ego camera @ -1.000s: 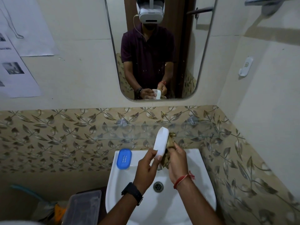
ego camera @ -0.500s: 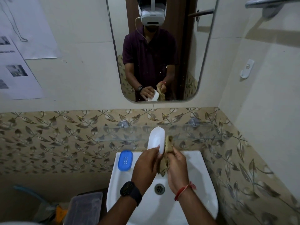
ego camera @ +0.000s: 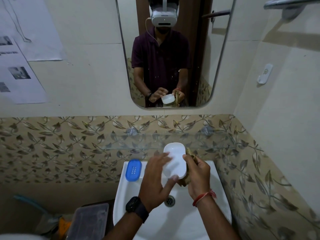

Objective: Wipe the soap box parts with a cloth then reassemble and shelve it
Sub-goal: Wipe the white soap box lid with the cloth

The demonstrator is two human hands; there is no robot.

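A white soap box part (ego camera: 174, 160) is held above the sink, its hollow side turned toward me. My left hand (ego camera: 155, 181) grips it by its left edge and lower end, thumb under the bottom rim. My right hand (ego camera: 197, 174) holds a brown cloth (ego camera: 189, 153) bunched against the part's right side. The blue perforated soap box part (ego camera: 133, 169) lies flat on the sink's back left corner. A glass shelf (ego camera: 155, 141) runs along the tiled wall just behind the hands.
A white sink (ego camera: 204, 220) with a metal drain (ego camera: 169, 201) is below the hands. A mirror (ego camera: 173, 54) hangs above and reflects a person. A grey plastic box (ego camera: 88, 222) stands at lower left. The right wall is close, with a towel bar (ego camera: 290, 4) and a white hook (ego camera: 265, 73).
The white part has turned from edge-on to showing its hollow side to me. My left hand's fingers have spread along it, and the cloth now sits at its right side.
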